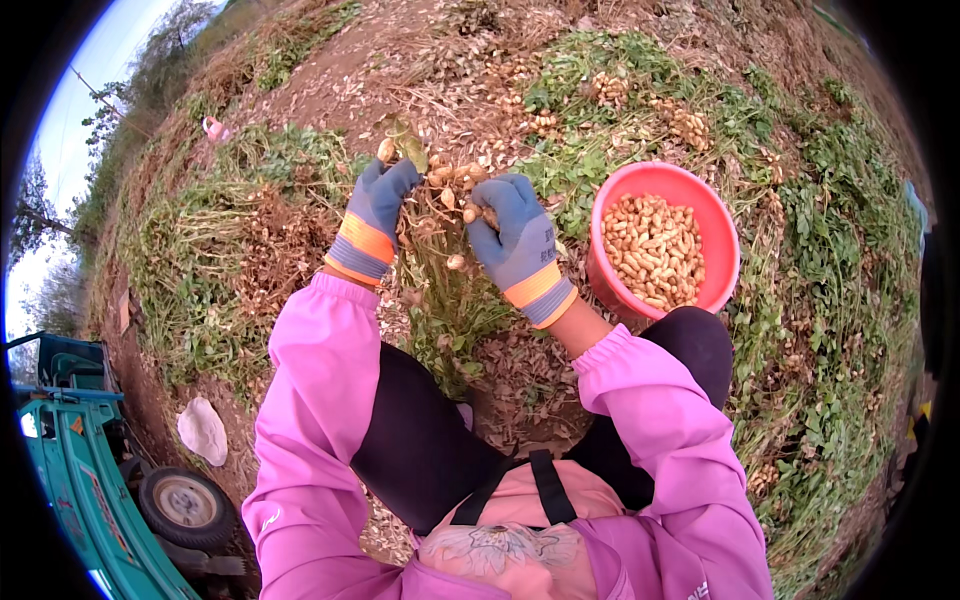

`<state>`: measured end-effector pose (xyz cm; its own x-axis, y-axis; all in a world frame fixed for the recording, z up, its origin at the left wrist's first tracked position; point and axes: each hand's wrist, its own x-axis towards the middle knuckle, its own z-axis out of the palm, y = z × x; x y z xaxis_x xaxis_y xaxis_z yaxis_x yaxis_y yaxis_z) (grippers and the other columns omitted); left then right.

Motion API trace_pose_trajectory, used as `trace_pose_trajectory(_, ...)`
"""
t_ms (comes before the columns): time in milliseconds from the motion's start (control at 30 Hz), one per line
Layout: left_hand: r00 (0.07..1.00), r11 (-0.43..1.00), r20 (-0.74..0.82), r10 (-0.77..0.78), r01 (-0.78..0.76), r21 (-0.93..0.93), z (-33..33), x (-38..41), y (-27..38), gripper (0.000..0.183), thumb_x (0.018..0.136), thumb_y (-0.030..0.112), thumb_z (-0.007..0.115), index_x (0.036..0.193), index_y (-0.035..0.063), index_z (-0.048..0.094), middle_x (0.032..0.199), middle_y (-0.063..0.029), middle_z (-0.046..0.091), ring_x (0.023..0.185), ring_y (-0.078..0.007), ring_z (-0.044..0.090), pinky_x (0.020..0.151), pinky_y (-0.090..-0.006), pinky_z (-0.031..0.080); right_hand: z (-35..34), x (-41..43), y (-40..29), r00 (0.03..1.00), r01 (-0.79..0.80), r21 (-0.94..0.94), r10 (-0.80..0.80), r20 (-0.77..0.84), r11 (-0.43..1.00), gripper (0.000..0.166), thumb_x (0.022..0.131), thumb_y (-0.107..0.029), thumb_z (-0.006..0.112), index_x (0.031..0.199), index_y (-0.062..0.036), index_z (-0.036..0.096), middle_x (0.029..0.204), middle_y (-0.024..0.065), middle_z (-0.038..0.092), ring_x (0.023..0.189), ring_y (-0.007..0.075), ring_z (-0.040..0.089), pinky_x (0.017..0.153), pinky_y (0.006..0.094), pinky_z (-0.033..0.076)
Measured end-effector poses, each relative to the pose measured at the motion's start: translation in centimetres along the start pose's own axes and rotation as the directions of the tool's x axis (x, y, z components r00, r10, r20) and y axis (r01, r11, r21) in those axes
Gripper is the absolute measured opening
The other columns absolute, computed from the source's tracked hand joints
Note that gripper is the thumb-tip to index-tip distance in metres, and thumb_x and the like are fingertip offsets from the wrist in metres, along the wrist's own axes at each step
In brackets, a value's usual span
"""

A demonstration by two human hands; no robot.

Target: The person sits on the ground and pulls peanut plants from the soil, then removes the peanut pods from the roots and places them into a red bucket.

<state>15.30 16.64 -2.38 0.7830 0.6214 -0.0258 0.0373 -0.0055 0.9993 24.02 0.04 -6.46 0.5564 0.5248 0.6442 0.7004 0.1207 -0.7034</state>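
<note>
A peanut plant (442, 292) hangs upside down before me, its roots and pale pods (459, 175) at the top and green leaves between my knees. My left hand (381, 199), in a blue-grey work glove with an orange cuff band, is closed on the root end. One pod (386, 150) and a yellowed leaf (409, 141) show beside its fingers. My right hand (514, 225), gloved alike, has its fingers curled around pods on the other side of the roots. A pink-red plastic tub (726, 225) by my right knee holds many picked peanuts (652, 255).
Pulled peanut plants lie in heaps at the left (202, 247) and right (840, 300), some with pods attached (686, 124). Dry leaves litter the soil. A teal cargo vehicle (82, 480) stands at lower left near a pale sack-like object (202, 431). A pink item (216, 129) lies farther off.
</note>
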Motion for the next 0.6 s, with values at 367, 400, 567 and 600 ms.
trace_pose_trajectory(367,0.996,0.977,-0.055,0.069,-0.056,0.207,-1.3,1.9,-2.2,0.019,0.08,0.018,0.055,0.087,0.0008,0.056,0.083,-0.0027,0.051,0.074,-0.0115,0.049,0.064,-0.0271,0.042,-1.3,1.6,-0.9,0.973,-0.16,0.566,0.227,-0.049,0.809,0.016,0.079,-0.001,0.057,0.094,-0.0035,0.053,0.086,0.0046,0.056,0.067,0.01,0.051,0.059,0.0235,0.044)
trace_pose_trajectory(400,0.989,0.968,-0.088,0.123,-0.1,0.23,-1.1,1.7,-2.2,0.024,0.075,0.025,0.058,0.076,0.0017,0.054,0.071,0.0,0.049,0.065,-0.0098,0.043,0.058,-0.0265,0.037,-2.0,1.9,-2.0,0.931,-0.313,0.67,0.358,0.076,0.673,0.014,0.08,-0.002,0.057,0.093,-0.0031,0.053,0.081,0.0042,0.056,0.061,0.0089,0.05,0.054,0.0223,0.043)
trace_pose_trajectory(567,0.997,0.983,-0.069,0.038,-0.025,0.183,-1.3,2.4,-2.6,0.023,0.079,0.022,0.055,0.086,-0.0001,0.056,0.077,-0.0029,0.052,0.072,-0.0114,0.049,0.064,-0.0263,0.041,-3.0,2.7,-2.2,0.844,-0.492,0.697,0.482,0.235,0.522,0.007,0.082,-0.005,0.056,0.088,-0.0022,0.053,0.063,0.0012,0.053,0.043,0.0053,0.042,0.037,0.0198,0.033)
trace_pose_trajectory(600,0.992,0.98,-0.107,0.07,-0.049,0.195,-1.0,2.0,-2.2,0.023,0.075,0.023,0.057,0.074,0.001,0.054,0.069,-0.001,0.046,0.064,-0.0101,0.042,0.058,-0.0259,0.036,-2.9,2.8,-2.0,0.84,-0.5,0.683,0.489,0.235,0.533,0.007,0.082,-0.006,0.057,0.087,-0.0022,0.053,0.063,0.0009,0.052,0.043,0.0052,0.042,0.037,0.0199,0.032)
